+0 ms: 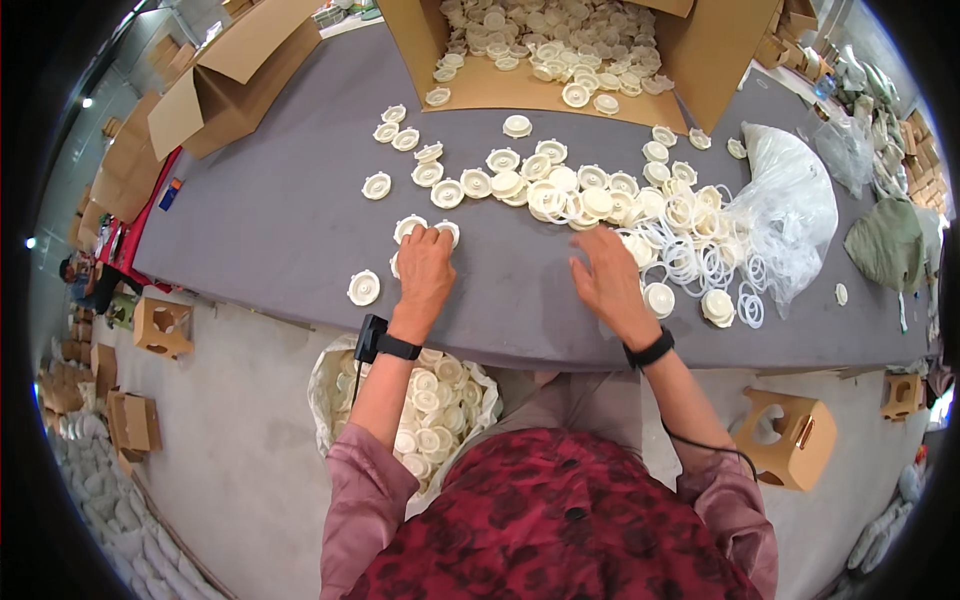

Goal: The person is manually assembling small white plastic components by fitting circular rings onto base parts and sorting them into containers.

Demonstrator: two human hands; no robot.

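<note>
Round cream-white plastic caps (447,193) lie about the grey table, thickest in a pile (597,203) right of centre. My left hand (427,272) is on the tabletop left of that pile, fingers bent and close together over a cap (450,230); its fingertips partly cover the cap. Two more caps, one (407,226) beyond the fingers and one partly hidden beside them, lie close by. My right hand (608,283) hovers at the near edge of the pile, thumb and fingers apart, with nothing visible in it. Thin white rings (683,258) lie loose to its right.
A large open cardboard box (560,93) full of caps stands at the table's far side. A clear plastic bag (785,215) lies by the rings. Below the table's near edge, a white sack (323,385) holds many caps. An open carton (240,80) sits far left.
</note>
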